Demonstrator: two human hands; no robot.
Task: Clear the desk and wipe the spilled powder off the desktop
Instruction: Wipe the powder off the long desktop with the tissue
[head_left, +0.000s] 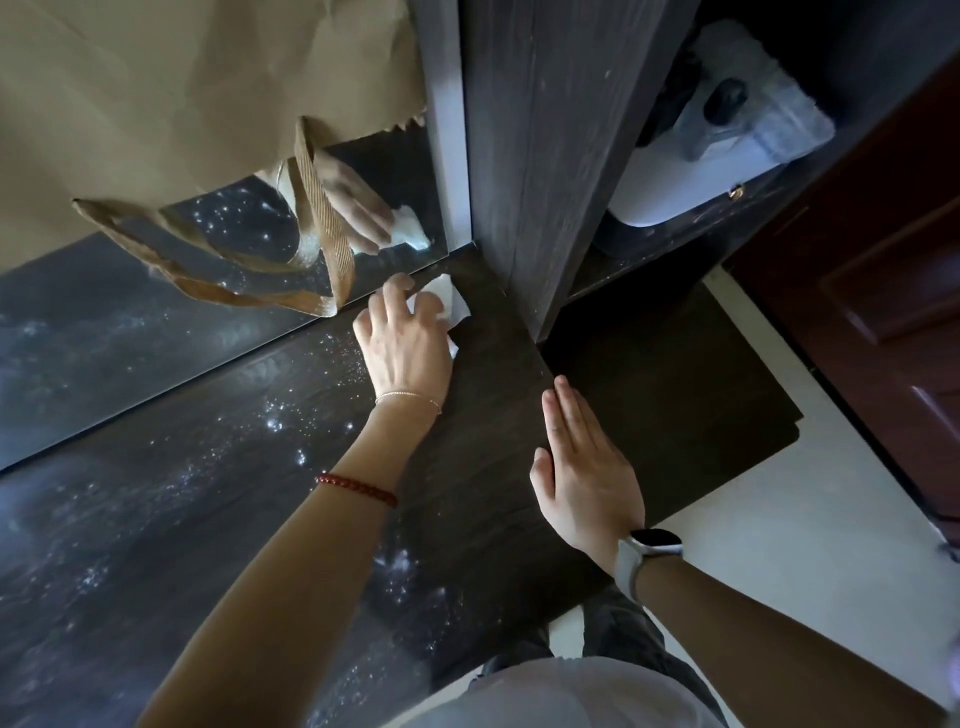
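- White tissue wad (445, 301) lies on the dark wood desktop (483, 457), at its far end, close to the mirror's lower edge and the upright cabinet panel (524, 156).
- Left hand (402, 345) covers the tissue with fingers curled over it, pressing it to the wood; a thin chain and a red bead bracelet (356, 488) sit on that arm.
- Spilled powder (291, 436) speckles the desktop left of and below that hand, with another patch near the front edge.
- Right hand (587, 467) rests flat on the desktop's right edge, fingers straight and together, holding nothing; a watch with a pale strap (644, 551) is on its wrist.
- Mirror (156, 306) stands along the back, reflecting hand, tissue and powder.
- Brown paper bag (182, 93) hangs over the mirror, its woven handles (317, 228) dangling just beside the left hand's fingers.
- Right of the panel, a shelf holds a white appliance (691, 176); a dark red door (893, 249) stands beyond.
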